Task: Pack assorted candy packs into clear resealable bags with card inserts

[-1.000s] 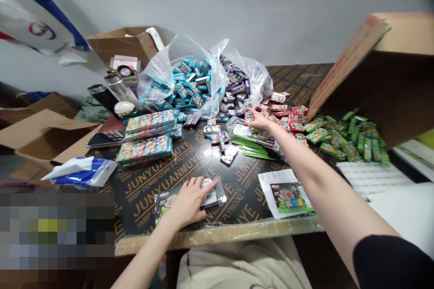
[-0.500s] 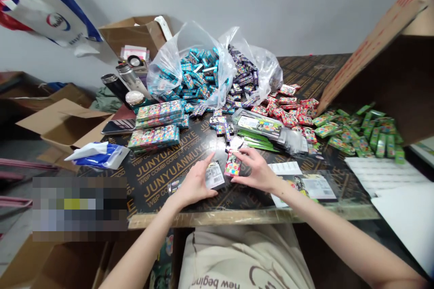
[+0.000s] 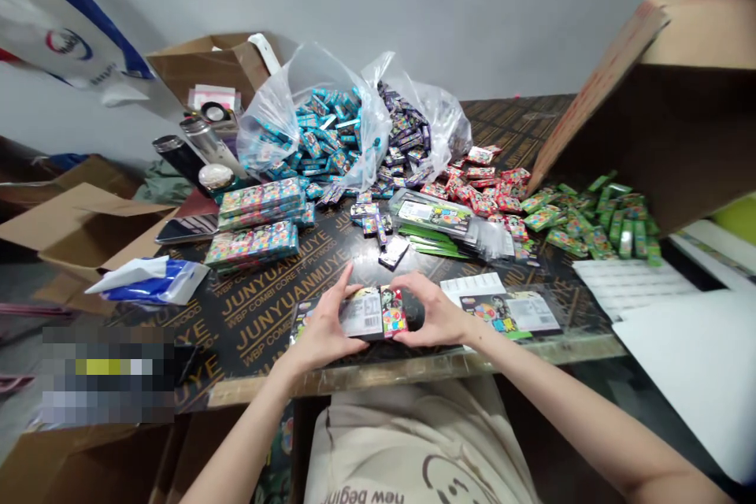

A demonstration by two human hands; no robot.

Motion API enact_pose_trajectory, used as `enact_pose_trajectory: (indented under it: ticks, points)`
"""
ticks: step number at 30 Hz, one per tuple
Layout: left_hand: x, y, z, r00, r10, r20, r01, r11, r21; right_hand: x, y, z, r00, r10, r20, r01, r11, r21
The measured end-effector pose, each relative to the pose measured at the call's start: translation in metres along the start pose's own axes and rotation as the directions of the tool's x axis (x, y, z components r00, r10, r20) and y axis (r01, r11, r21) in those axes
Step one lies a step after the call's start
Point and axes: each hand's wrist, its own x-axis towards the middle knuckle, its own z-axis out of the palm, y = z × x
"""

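Note:
Near the front edge of the dark plywood table (image 3: 277, 295), both my hands meet over a clear plastic packet (image 3: 360, 313). My left hand (image 3: 322, 327) presses on the packet's left part with its fingers curled round the top edge. My right hand (image 3: 434, 315) pinches a small red packet (image 3: 393, 312) and holds it against the clear packet's right end. Just right of my hands lie a printed card and another clear packet (image 3: 511, 312).
Two clear bags hold blue packets (image 3: 322, 138) and purple packets (image 3: 413, 138). Red packets (image 3: 490, 185) and green packets (image 3: 596, 220) lie loose on the right below a tipped cardboard box (image 3: 667, 110). Stacked colourful boxes (image 3: 257, 224), flasks (image 3: 189, 150) and open cartons (image 3: 83, 224) stand left.
My right hand reached to the red pile a second ago, then came back with a small red packet. It now holds it against the clear packet under my left hand.

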Motion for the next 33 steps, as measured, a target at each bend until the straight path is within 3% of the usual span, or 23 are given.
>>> enact_pose_trajectory:
  ticks: [2,5,6,8,10,11,12,13,15,17,18,19,21,23,25,27,30,31,33]
  points:
    - [0.002,0.000,0.003,1.000,0.013,-0.007,-0.012,1.000,0.008,-0.003,0.001,0.001,0.999,0.014,-0.033,-0.015,0.999,-0.041]
    - [0.010,-0.001,0.009,0.996,0.019,-0.090,-0.016,0.999,0.037,-0.011,-0.005,0.005,0.982,0.075,-0.173,-0.104,0.980,-0.169]
    - [0.013,-0.001,0.011,0.994,0.018,-0.107,-0.013,0.999,0.043,-0.014,-0.008,0.007,0.982,0.078,-0.173,-0.112,0.973,-0.202]
    - [0.021,-0.002,0.016,0.994,0.026,-0.105,-0.019,0.998,0.064,-0.017,-0.010,0.006,0.997,0.049,-0.062,-0.062,0.970,-0.235]
    - [0.028,-0.003,0.019,0.995,0.049,-0.083,-0.040,0.993,0.113,-0.019,-0.001,-0.009,0.999,0.046,-0.028,-0.052,0.961,-0.270]
    - [0.030,-0.005,0.021,0.996,0.065,-0.069,-0.054,0.987,0.150,-0.020,0.009,-0.023,0.990,0.088,-0.111,-0.119,0.943,-0.312]
    - [0.032,-0.007,0.021,0.996,0.078,-0.053,-0.066,0.978,0.195,-0.023,0.023,-0.042,0.955,0.147,-0.257,-0.235,0.903,-0.358]
    - [0.033,-0.011,0.022,0.996,0.087,-0.033,-0.076,0.966,0.248,-0.026,0.040,-0.065,0.874,0.222,-0.432,-0.404,0.827,-0.391]
    - [0.033,-0.021,0.023,0.996,0.086,0.022,-0.088,0.930,0.356,-0.036,0.082,-0.117,0.641,0.306,-0.704,-0.715,0.573,-0.402]
    - [0.031,-0.033,0.023,0.996,0.064,0.061,-0.084,0.893,0.442,-0.050,0.123,-0.167,0.480,0.393,-0.785,-0.873,0.305,-0.381]
    - [0.030,-0.040,0.023,0.996,0.054,0.067,-0.079,0.879,0.470,-0.058,0.140,-0.187,0.443,0.442,-0.780,-0.896,0.206,-0.393]
    - [0.028,-0.047,0.023,0.997,0.050,0.065,-0.075,0.871,0.486,-0.065,0.153,-0.203,0.443,0.482,-0.756,-0.891,0.144,-0.430]
    - [0.025,-0.061,0.020,0.998,0.046,0.053,-0.066,0.865,0.498,-0.077,0.167,-0.223,0.490,0.515,-0.703,-0.849,0.099,-0.519]
    - [0.022,-0.071,0.015,0.999,0.028,0.026,-0.037,0.867,0.498,-0.082,0.164,-0.228,0.537,0.484,-0.691,-0.820,0.108,-0.562]
    - [0.020,-0.072,0.009,0.999,-0.002,-0.036,0.020,0.875,0.483,-0.078,0.146,-0.218,0.569,0.389,-0.725,-0.817,0.163,-0.554]
    - [0.021,-0.058,0.007,0.989,-0.022,-0.145,0.079,0.915,0.396,-0.067,0.118,-0.193,0.647,0.278,-0.710,-0.761,0.306,-0.572]
    - [0.028,-0.010,0.017,0.964,-0.112,-0.242,0.113,0.994,-0.008,-0.042,0.065,-0.135,0.866,0.178,-0.468,-0.463,0.638,-0.615]
    - [0.032,0.008,0.023,0.968,-0.170,-0.186,0.130,0.969,-0.210,-0.033,0.047,-0.113,0.925,0.143,-0.353,-0.339,0.731,-0.592]
    - [0.039,0.039,0.036,0.962,-0.273,-0.021,0.208,0.778,-0.593,-0.019,0.017,-0.075,0.974,0.094,-0.204,-0.187,0.843,-0.505]
